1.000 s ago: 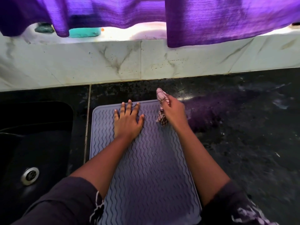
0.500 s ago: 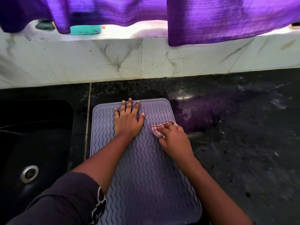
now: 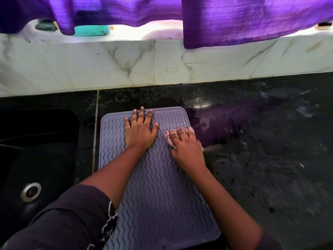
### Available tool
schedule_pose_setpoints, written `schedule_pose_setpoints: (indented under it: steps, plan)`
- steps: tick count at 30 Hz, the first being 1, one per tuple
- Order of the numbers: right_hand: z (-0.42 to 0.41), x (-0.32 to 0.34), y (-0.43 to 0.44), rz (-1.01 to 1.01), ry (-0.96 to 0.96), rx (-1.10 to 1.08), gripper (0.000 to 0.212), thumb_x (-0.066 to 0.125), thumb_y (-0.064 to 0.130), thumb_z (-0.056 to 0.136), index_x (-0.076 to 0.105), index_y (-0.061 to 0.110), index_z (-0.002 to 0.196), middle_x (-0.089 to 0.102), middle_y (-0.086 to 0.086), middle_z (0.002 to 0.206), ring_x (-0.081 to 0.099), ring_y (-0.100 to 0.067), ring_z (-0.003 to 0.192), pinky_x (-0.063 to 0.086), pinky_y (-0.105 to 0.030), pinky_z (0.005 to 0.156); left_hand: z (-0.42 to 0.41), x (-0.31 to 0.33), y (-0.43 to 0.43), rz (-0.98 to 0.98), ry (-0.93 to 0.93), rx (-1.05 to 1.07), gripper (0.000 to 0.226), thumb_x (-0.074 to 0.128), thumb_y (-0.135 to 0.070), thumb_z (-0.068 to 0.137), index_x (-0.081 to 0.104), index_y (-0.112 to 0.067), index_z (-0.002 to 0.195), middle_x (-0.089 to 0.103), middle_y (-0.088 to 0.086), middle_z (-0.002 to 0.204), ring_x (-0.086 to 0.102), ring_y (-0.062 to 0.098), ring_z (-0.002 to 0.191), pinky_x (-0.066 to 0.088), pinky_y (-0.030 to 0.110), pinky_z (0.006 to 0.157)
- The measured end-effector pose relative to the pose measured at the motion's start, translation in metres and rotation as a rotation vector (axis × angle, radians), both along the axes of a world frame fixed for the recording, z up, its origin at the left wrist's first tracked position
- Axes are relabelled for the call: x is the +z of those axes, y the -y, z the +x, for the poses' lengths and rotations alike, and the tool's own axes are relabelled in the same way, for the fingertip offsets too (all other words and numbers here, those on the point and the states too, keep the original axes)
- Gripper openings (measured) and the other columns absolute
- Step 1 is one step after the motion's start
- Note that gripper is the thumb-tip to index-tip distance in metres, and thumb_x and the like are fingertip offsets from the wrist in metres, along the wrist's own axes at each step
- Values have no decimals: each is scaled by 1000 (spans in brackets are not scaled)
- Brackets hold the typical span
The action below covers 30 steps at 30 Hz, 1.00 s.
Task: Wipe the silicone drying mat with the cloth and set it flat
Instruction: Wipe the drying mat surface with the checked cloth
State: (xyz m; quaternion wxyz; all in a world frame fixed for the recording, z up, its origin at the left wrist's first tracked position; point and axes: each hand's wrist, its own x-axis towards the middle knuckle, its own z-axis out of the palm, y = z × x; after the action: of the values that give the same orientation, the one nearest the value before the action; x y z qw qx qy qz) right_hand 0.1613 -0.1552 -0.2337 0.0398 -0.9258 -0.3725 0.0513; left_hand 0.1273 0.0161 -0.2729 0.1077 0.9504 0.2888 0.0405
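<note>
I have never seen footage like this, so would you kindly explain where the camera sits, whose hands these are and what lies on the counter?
There is no machine: one camera worn on a person's head looks down at their own bare hands. A grey silicone drying mat lies flat on the black stone counter, right of the sink. The left hand rests flat on the mat, fingers straight. The right hand holds a checked cloth under curled fingers at the mat's right edge. A purple curtain hangs above the tiled wall.
</note>
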Motion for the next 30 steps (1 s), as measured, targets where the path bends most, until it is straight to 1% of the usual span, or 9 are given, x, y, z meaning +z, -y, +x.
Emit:
schedule_pose_setpoints:
  steps: [3,5,7,10,12,21,24,26,30]
  plan:
    - [-11,8,19,3,-82,8,42,47,35,89,50,20,128,51,-7,131,41,-32,114,42,-44,90,0,1,1,-3,1,2,61,23,-56,94,16,-31,149,10,4,160,2,27,146,1,51,115]
    - [3,19,14,187,-192,-103,38,44,43,91,57,26,122,58,-4,121,47,-29,106,45,-43,86,0,3,1,-6,0,-2,61,23,-55,94,16,-31,149,9,4,160,2,27,146,1,50,115]
    - [20,20,-2,353,-148,-174,40,43,43,91,52,27,126,56,-4,125,47,-30,110,44,-45,88,0,4,1,-12,0,0,61,22,-55,94,15,-31,149,9,3,160,2,26,147,1,50,115]
    - [27,3,-27,148,-87,-110,51,41,39,90,34,28,140,31,-5,149,22,-32,136,22,-54,106,0,3,2,-7,5,5,60,23,-55,94,16,-31,149,10,4,160,3,26,147,2,51,116]
    - [26,-9,-30,70,-86,-83,56,41,40,89,28,27,143,23,-4,153,13,-31,140,15,-55,109,0,3,2,1,3,7,61,23,-55,94,16,-31,149,10,4,160,3,26,146,2,50,116]
    - [-41,8,44,-36,-68,21,48,44,32,88,42,20,135,41,-6,142,35,-31,125,39,-44,95,1,-1,0,7,3,6,61,22,-56,94,17,-31,149,12,4,159,4,27,146,2,51,115]
    - [-25,20,38,163,-176,-88,36,44,36,92,54,26,124,56,-4,127,48,-27,107,45,-40,87,1,-1,0,6,10,0,61,23,-55,94,17,-31,149,11,4,159,4,27,146,2,51,115]
    - [-8,19,20,270,-118,-148,40,44,33,91,49,26,130,51,-5,134,45,-28,115,43,-43,91,1,-2,0,3,13,-1,61,23,-56,94,18,-31,149,11,4,159,4,27,146,2,51,115]
    - [-4,1,-3,59,-45,-87,52,40,34,91,32,25,141,29,-4,150,22,-29,136,26,-47,104,2,-3,-1,14,18,5,61,23,-56,93,19,-31,149,13,5,159,5,27,146,2,51,115]
